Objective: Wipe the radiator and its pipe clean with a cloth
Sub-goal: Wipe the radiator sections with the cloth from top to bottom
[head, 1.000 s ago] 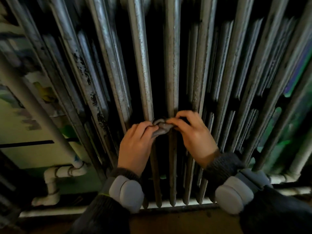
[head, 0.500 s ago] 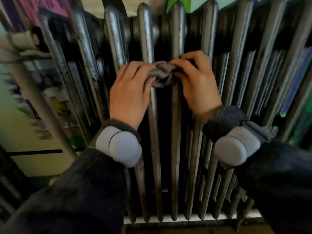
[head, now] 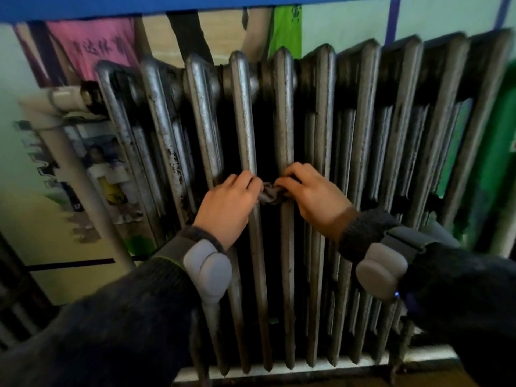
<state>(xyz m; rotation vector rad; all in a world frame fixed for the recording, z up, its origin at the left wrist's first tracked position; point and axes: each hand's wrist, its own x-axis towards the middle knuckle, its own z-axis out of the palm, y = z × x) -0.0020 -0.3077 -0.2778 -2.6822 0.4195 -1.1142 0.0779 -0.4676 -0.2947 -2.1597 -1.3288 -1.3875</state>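
A grimy silver cast-iron radiator (head: pixel 321 113) with several upright columns fills the view. A small grey cloth (head: pixel 270 193) is bunched in the dark gap between two middle columns, about halfway up. My left hand (head: pixel 227 208) pinches its left end, fingers curled over the column there. My right hand (head: pixel 310 199) pinches its right end, fingers hooked round the neighbouring column. A white pipe (head: pixel 83 188) runs from the radiator's upper left corner down the wall. Most of the cloth is hidden behind the columns and my fingers.
A blue ledge (head: pixel 167 7) overhangs the radiator's top. Posters, pink (head: pixel 97 48) and green (head: pixel 286 32), hang on the wall behind. A pale skirting strip (head: pixel 349 361) runs under the columns. Dark vertical bars (head: pixel 14 311) stand at the lower left.
Both hands slid the cloth up the columns from near the bottom, then back down to about mid-height. My view rose, so the radiator's top and the wall show.
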